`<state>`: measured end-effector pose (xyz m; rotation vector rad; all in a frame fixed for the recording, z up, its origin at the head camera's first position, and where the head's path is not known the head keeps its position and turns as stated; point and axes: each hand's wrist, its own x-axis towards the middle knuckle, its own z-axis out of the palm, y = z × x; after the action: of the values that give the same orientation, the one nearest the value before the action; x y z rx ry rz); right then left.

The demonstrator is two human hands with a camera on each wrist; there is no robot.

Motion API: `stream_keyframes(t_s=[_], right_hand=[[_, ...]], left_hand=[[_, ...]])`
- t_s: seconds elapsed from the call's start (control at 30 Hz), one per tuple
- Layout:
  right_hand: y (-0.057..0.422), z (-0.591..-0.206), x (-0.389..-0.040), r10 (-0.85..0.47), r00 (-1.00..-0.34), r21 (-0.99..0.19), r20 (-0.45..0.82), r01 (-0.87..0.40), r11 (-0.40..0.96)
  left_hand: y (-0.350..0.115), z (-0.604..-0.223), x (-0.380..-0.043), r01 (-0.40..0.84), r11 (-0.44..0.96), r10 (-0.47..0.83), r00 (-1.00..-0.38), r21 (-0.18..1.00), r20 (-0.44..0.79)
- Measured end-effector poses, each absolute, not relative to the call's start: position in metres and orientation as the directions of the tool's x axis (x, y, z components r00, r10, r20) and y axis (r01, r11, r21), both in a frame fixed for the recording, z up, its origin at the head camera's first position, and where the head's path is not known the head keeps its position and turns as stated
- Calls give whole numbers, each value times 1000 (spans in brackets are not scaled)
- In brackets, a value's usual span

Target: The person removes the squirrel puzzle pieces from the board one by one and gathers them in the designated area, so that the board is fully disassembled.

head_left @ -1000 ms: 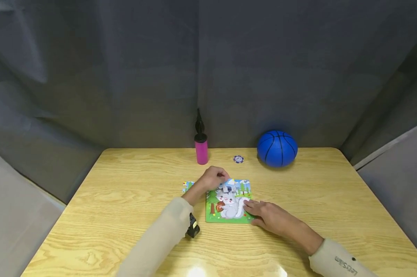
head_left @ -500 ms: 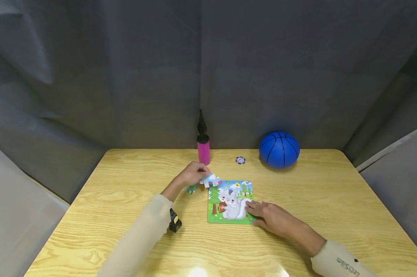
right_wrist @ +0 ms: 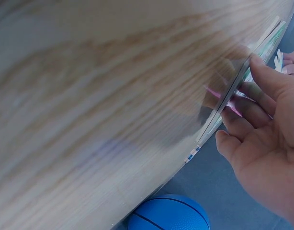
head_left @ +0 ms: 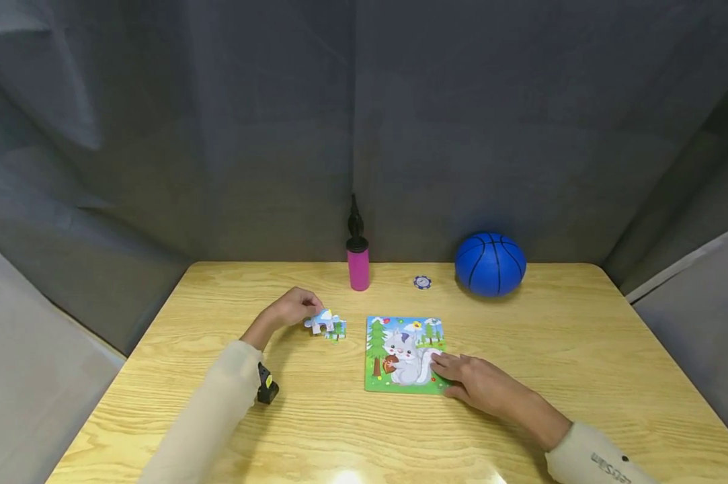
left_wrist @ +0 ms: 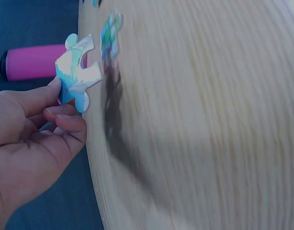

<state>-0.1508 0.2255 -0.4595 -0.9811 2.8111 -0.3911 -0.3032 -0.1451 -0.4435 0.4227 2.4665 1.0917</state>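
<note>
My left hand [head_left: 294,307] pinches a puzzle piece [left_wrist: 73,72] between thumb and fingers, held above the table. The piece is blue, white and grey with rounded knobs. Another puzzle piece [head_left: 339,330], green and white, shows partly behind it in the head view, seemingly lying on the table. A square puzzle board [head_left: 400,388] with a grey squirrel, an acorn and trees lies flat at the middle. On its right edge rests my right hand [head_left: 475,380], fingers extended over the picture and thumb near the lower right corner. The right wrist view shows these fingers [right_wrist: 252,110] along the board's edge.
A pink hand pump [head_left: 358,269] with a black top stands at the back of the wooden table [head_left: 176,376]. To its right are a blue and white chip [head_left: 422,282] and a blue ball [head_left: 491,265]. Dark cloth [head_left: 279,134] hangs behind the table.
My left hand has carried the puzzle piece left, from over the board's top edge to beside the other loose piece. My right hand has stayed on the board.
</note>
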Motion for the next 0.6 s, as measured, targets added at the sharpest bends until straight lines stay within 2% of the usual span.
stream_keyframes(t_s=[0.3, 0.6], right_hand=[[226, -460, -151, -625, -779, -290, -44, -589, 754], [225, -460, -151, -620, -782, -309, -66, -574, 758]], left_hand=[[-163, -445, -305, 115, 686, 435, -856, 718, -279], [-160, -451, -307, 136, 759, 383, -884, 637, -267]])
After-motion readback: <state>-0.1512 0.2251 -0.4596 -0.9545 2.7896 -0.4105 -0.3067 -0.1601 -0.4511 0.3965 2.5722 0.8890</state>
